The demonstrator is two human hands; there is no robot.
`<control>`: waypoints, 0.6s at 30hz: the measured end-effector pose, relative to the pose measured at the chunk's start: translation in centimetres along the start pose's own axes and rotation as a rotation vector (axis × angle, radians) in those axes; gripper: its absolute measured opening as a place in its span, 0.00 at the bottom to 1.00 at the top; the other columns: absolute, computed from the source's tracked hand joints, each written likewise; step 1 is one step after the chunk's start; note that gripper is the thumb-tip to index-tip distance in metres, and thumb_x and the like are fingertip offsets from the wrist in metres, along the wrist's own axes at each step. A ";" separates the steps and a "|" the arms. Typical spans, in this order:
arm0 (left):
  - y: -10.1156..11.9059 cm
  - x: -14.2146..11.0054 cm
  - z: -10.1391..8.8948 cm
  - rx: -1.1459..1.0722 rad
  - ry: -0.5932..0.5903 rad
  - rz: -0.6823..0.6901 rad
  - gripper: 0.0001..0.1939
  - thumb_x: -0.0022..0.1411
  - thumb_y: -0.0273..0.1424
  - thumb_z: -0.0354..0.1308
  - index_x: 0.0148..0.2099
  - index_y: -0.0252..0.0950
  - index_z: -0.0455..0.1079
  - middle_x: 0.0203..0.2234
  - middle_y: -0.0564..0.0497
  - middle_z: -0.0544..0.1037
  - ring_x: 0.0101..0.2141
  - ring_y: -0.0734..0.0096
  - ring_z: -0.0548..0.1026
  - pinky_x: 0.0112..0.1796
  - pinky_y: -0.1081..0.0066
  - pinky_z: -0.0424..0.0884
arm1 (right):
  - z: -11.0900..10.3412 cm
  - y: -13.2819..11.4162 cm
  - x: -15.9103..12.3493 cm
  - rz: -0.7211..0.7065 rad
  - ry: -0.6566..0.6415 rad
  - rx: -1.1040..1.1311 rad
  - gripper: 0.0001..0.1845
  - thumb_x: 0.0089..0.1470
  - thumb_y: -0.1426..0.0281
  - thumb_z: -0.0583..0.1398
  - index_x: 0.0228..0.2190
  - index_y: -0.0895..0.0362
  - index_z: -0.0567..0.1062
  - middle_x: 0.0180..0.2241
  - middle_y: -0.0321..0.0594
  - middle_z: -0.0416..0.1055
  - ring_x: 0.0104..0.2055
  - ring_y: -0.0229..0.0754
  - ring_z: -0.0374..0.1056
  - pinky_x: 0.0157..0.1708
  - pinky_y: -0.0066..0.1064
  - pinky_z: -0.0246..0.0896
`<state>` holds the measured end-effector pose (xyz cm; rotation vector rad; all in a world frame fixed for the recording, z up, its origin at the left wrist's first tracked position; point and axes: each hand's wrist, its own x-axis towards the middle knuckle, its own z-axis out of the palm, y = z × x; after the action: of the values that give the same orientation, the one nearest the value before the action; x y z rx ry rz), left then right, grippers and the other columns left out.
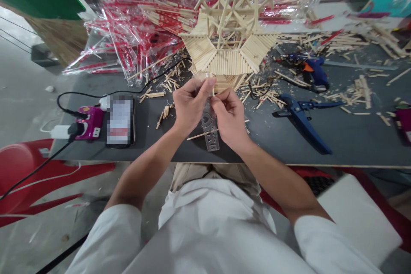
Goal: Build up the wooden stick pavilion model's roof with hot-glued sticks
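Observation:
In front of me, a clear plastic ruler stretches from between my hands toward the table's front edge. My left hand is closed with thumb and fingers on the ruler's far end. My right hand is closed beside it in a pinch, on a thin wooden stick whose short pale end shows between the thumbs; the rest is hidden by my fingers. Another wooden stick lies crosswise by the ruler's near part. Just beyond my hands stands a wooden stick model with slatted panels and tall upright sticks.
To the right lie blue cutters and a blue glue gun among scattered stick offcuts. Red-printed plastic wrappers pile up at the back left. A phone and a purple power adapter with cables are at the left.

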<state>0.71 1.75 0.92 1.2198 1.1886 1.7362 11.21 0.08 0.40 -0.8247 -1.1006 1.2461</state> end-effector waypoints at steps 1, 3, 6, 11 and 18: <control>0.0 0.0 0.0 0.001 0.000 -0.001 0.18 0.63 0.46 0.71 0.30 0.37 0.78 0.18 0.58 0.66 0.20 0.81 0.59 0.23 0.73 0.58 | 0.0 0.0 0.0 0.001 0.000 -0.003 0.14 0.59 0.66 0.63 0.26 0.52 0.65 0.24 0.27 0.62 0.26 0.32 0.58 0.32 0.29 0.58; 0.0 0.0 0.0 0.011 -0.001 -0.005 0.19 0.63 0.46 0.70 0.29 0.37 0.77 0.19 0.58 0.66 0.21 0.80 0.59 0.24 0.73 0.57 | 0.0 0.0 0.0 0.001 0.002 -0.006 0.14 0.59 0.66 0.63 0.26 0.52 0.65 0.24 0.27 0.63 0.26 0.33 0.58 0.32 0.29 0.58; 0.1 0.1 0.0 0.021 -0.007 -0.004 0.20 0.62 0.47 0.71 0.28 0.37 0.76 0.19 0.57 0.66 0.21 0.81 0.59 0.24 0.73 0.57 | -0.1 0.0 0.0 -0.015 0.000 0.007 0.14 0.59 0.67 0.63 0.26 0.52 0.65 0.24 0.27 0.63 0.26 0.33 0.58 0.32 0.29 0.58; 0.1 0.2 0.0 0.036 -0.024 -0.018 0.22 0.61 0.49 0.71 0.27 0.37 0.75 0.18 0.57 0.66 0.21 0.80 0.60 0.24 0.73 0.58 | -0.1 0.1 0.1 -0.001 0.009 -0.002 0.14 0.58 0.66 0.63 0.25 0.52 0.64 0.24 0.27 0.63 0.26 0.33 0.58 0.32 0.29 0.58; 0.2 0.2 -0.1 0.027 -0.035 -0.017 0.21 0.61 0.49 0.71 0.28 0.37 0.76 0.18 0.58 0.66 0.20 0.80 0.59 0.23 0.73 0.57 | -0.2 0.1 0.1 0.001 0.010 -0.011 0.14 0.59 0.67 0.63 0.25 0.52 0.65 0.23 0.26 0.62 0.25 0.32 0.57 0.30 0.29 0.55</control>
<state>0.57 1.86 1.16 1.2475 1.2020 1.6853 11.39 0.22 0.22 -0.8389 -1.1000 1.2371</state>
